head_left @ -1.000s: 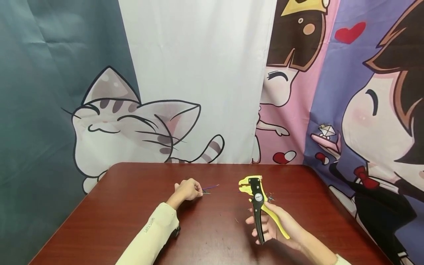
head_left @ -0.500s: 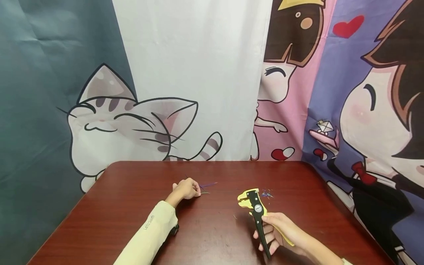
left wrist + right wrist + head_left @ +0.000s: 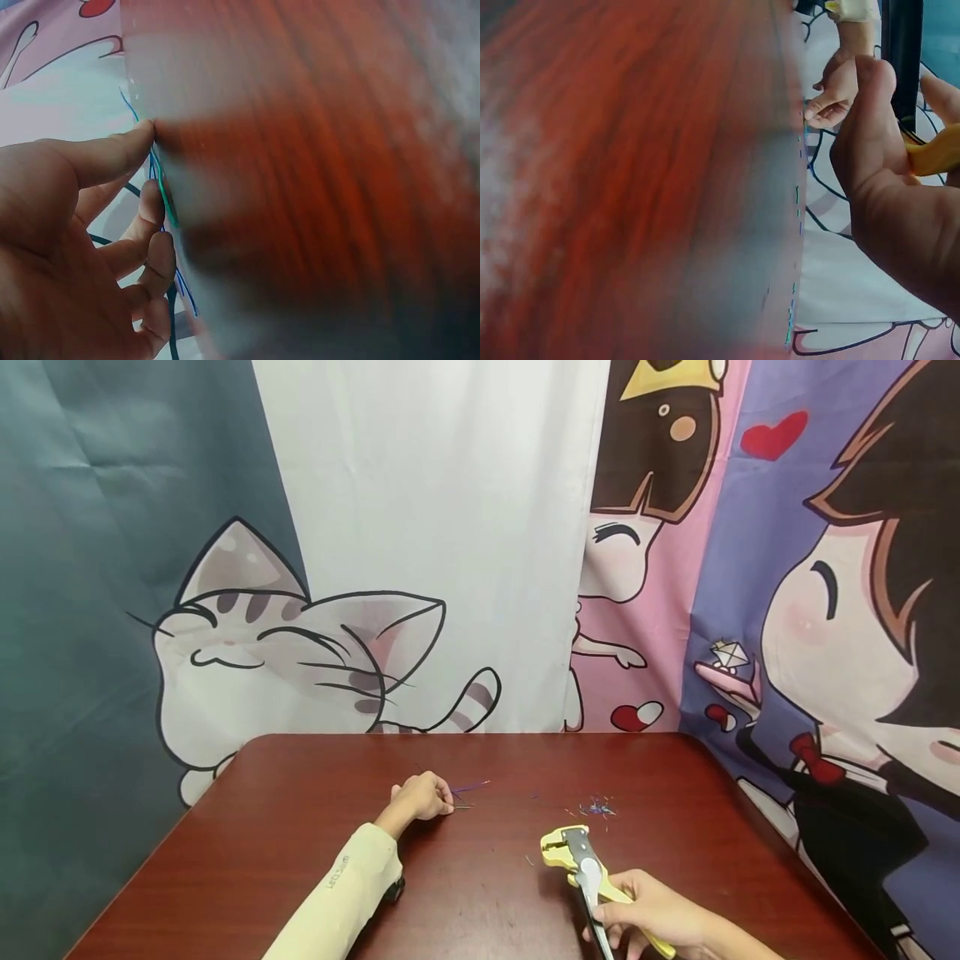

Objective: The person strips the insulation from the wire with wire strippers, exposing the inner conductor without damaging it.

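At the table's left middle, my left hand [image 3: 422, 796] keeps its fingertips at a few thin wires. A purple wire [image 3: 471, 787] extends right from the fingers, with a dark greenish one below it. In the left wrist view, blue wires and a green wire [image 3: 166, 199] run past the thumb tip and curled fingers, which pinch at them; part of their length is hidden. My right hand [image 3: 660, 910] grips the handles of a yellow and black wire stripper [image 3: 589, 877], its yellow head pointing up and left. The right wrist view shows the yellow handle [image 3: 934, 154] behind the palm.
A small heap of coloured wire scraps [image 3: 598, 808] lies beyond the stripper, with a few bits scattered around it. One short scrap [image 3: 529, 860] is left of the stripper. The brown table [image 3: 337, 760] ends at a printed cartoon curtain [image 3: 450, 527].
The right hand has come down and nearer with the wire stripper and turned it, so the scrap heap behind now shows fully. The left hand stays at the wires.
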Tool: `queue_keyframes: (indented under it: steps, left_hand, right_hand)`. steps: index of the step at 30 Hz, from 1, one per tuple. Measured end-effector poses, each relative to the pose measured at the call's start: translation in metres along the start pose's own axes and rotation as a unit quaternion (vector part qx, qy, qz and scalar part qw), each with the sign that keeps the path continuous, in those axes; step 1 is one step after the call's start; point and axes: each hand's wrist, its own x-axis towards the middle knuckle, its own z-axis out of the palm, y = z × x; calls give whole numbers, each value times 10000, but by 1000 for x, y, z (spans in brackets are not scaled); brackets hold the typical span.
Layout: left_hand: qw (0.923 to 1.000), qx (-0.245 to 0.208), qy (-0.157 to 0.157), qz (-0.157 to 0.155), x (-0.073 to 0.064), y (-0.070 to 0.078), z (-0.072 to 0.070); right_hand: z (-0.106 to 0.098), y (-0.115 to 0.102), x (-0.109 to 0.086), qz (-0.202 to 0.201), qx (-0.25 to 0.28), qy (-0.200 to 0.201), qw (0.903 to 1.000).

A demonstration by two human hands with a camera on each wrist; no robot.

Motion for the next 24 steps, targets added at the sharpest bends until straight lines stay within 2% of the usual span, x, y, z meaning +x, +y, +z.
queue_keyframes:
  steps: [2,6,10,14,16,19,22,24]
  left_hand:
    - [10000,38,-9,-40,-1,2,-4]
    - [9998,-12,181,38,-7,9,-16]
    - [9983,-226,408,341,-16,20,-27]
    - [9959,-284,504,694,-26,31,-35]
    - [9952,-221,532,791,-31,36,-38]
    - [9941,-204,531,926,-39,43,-42]
    - [9918,-357,523,1109,-45,49,-42]
    - [9891,-556,473,1276,-50,52,-40]
  right_hand:
    - [2,2,1,38,-95,14,9999]
    - [6,3,6,211,-320,216,9990]
    - [10,4,12,531,-499,512,9960]
    - [13,2,16,874,-721,792,9904]
    - [13,0,16,907,-1052,928,9859]
    - [14,-5,15,691,-2015,1176,9700]
    - [15,-9,12,429,-2989,1549,9406]
    - [15,-11,10,328,-3366,1716,9253]
